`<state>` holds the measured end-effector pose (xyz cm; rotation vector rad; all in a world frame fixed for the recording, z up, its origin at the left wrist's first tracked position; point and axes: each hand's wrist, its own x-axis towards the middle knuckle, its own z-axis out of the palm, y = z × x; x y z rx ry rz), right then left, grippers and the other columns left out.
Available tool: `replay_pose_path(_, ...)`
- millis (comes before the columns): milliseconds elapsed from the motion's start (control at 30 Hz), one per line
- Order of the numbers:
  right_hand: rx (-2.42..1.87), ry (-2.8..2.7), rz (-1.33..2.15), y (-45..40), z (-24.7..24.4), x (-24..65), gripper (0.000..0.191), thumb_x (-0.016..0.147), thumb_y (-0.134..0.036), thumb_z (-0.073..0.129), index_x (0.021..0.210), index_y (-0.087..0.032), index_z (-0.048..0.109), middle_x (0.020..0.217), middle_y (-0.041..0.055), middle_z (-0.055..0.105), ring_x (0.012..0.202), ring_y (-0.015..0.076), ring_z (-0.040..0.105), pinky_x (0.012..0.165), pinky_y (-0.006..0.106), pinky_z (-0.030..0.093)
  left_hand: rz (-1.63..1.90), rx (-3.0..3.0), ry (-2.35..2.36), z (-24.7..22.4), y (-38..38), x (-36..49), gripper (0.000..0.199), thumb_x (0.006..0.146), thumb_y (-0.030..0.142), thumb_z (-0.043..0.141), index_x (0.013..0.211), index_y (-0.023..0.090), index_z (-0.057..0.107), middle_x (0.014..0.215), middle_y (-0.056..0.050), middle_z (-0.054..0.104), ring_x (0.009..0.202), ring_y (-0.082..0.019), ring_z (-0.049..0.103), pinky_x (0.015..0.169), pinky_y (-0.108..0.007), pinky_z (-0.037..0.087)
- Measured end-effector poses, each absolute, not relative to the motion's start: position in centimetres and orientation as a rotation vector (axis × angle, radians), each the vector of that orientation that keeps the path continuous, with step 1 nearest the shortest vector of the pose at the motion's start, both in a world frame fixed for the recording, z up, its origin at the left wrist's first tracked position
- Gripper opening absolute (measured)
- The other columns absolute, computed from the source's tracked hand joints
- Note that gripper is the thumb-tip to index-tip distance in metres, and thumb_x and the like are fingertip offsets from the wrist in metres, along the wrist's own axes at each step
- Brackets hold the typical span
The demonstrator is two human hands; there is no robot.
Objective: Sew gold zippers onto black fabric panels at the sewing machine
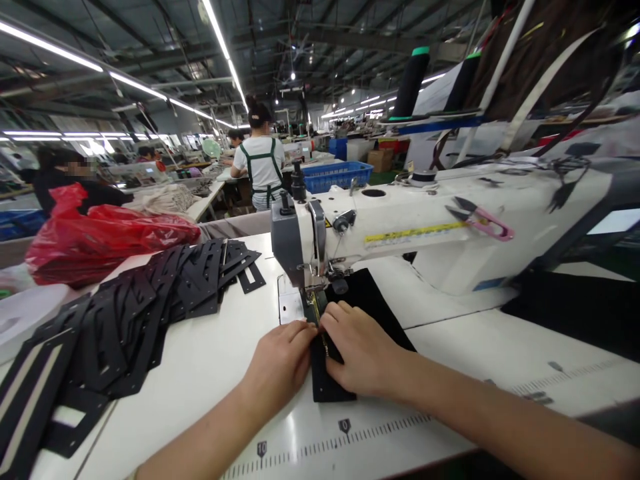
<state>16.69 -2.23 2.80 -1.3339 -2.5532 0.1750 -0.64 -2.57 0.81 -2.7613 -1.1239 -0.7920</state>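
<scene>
Under the needle area of a white sewing machine lies a flat black panel with a zipper showing gold-coloured teeth along it. My left hand has its fingers pressed together at the panel's left edge, fingertips by the zipper. Across the zipper, my right hand grips the panel with curled fingers and thumb, close in front of the presser foot. The fingertips of both hands nearly meet. Another black piece extends behind my right hand, partly hidden by it.
Overlapping black frame-shaped pieces spread along the table's left. Beyond them sits a red plastic bag. Pink-handled thread snips and a yellow measuring tape are on the machine arm. A blue basket and a co-worker are behind.
</scene>
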Motion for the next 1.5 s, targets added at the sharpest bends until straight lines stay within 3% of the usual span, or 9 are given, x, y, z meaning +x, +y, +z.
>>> replay_pose_path(133,-1.417,-2.519,0.194,-1.0,2.7,15.5,0.020,0.067,-0.014,0.052,0.086,-0.013,0.054,0.087,0.0096,0.059,0.082,0.0241,0.055,0.070,0.034,0.041,-0.800,-2.706,-1.160,0.8,-2.6,-0.5,0.027,0.081,0.010,0.036,0.100,0.015,0.054,0.083,-0.007,0.062,0.063,-0.018,0.062,0.056,-0.031,0.055)
replay_pose_path(267,-1.533,-2.446,0.225,-1.0,2.2,15.1,0.018,0.075,-0.010,0.045,0.092,-0.014,0.050,0.082,0.0072,0.063,0.073,0.0206,0.060,0.060,0.029,0.039,-0.819,-2.668,-1.086,0.5,-2.4,-0.5,0.028,0.080,0.007,0.035,0.101,0.014,0.052,0.098,-0.011,0.062,0.077,-0.020,0.064,0.065,-0.034,0.056)
replay_pose_path(367,-1.609,-2.403,0.232,-0.9,2.1,15.2,0.014,0.082,-0.012,0.040,0.091,-0.015,0.051,0.076,0.0069,0.064,0.067,0.0208,0.062,0.056,0.028,0.037,-0.835,-2.634,-1.027,0.0,-2.3,-0.5,0.022,0.082,0.006,0.035,0.096,0.012,0.052,0.097,-0.014,0.063,0.084,-0.021,0.064,0.071,-0.035,0.056)
replay_pose_path(567,-1.584,-2.416,0.292,-1.5,2.4,16.5,0.018,0.079,-0.008,0.043,0.086,-0.018,0.057,0.075,0.0029,0.065,0.070,0.0179,0.061,0.062,0.027,0.038,-0.815,-2.615,-0.959,-0.4,-2.6,-0.5,0.018,0.086,0.008,0.039,0.092,0.011,0.055,0.093,-0.014,0.066,0.086,-0.023,0.065,0.076,-0.039,0.056)
replay_pose_path(700,-1.381,-2.468,0.248,-4.4,1.7,17.7,0.018,0.079,-0.008,0.043,0.082,-0.016,0.059,0.082,0.0053,0.061,0.077,0.0190,0.056,0.070,0.030,0.041,-0.751,-2.662,-0.905,0.2,-3.4,-0.6,0.025,0.088,0.010,0.035,0.102,0.011,0.056,0.102,-0.014,0.066,0.093,-0.022,0.064,0.080,-0.038,0.055)
replay_pose_path(867,-0.957,-2.364,-0.034,-7.7,-0.3,18.2,0.032,0.084,-0.028,0.049,0.108,-0.008,0.058,0.110,0.0134,0.058,0.099,0.0268,0.049,0.084,0.040,0.040,-0.672,-2.642,-0.762,0.4,-4.5,-0.9,0.030,0.090,0.010,0.032,0.108,0.007,0.056,0.109,-0.017,0.063,0.101,-0.024,0.061,0.086,-0.040,0.052)
replay_pose_path(1200,-0.870,-2.280,-0.083,-7.3,-1.2,17.5,0.024,0.085,-0.012,0.043,0.095,-0.006,0.064,0.093,0.0115,0.065,0.087,0.0231,0.055,0.076,0.037,0.046,-0.646,-2.689,-0.779,0.1,-5.2,-0.7,0.028,0.086,0.005,0.034,0.099,0.006,0.059,0.105,-0.018,0.065,0.098,-0.023,0.062,0.085,-0.038,0.052)
replay_pose_path(1400,-0.833,-2.203,-0.056,-7.8,-1.8,17.6,0.025,0.087,-0.015,0.043,0.097,-0.006,0.064,0.091,0.0117,0.067,0.086,0.0223,0.057,0.075,0.034,0.050,-0.764,-2.825,-0.985,0.0,-6.2,-0.9,0.043,0.075,0.012,0.037,0.114,0.009,0.054,0.121,-0.015,0.056,0.114,-0.026,0.051,0.093,-0.042,0.047)
replay_pose_path(1500,-0.796,-2.165,-0.122,-8.4,-2.2,18.1,0.022,0.087,-0.014,0.044,0.093,-0.010,0.066,0.094,0.0104,0.068,0.087,0.0213,0.060,0.074,0.032,0.052,-0.847,-2.835,-1.125,0.5,-6.2,-0.6,0.030,0.082,0.016,0.041,0.105,0.016,0.059,0.111,-0.009,0.063,0.105,-0.023,0.057,0.087,-0.039,0.051)
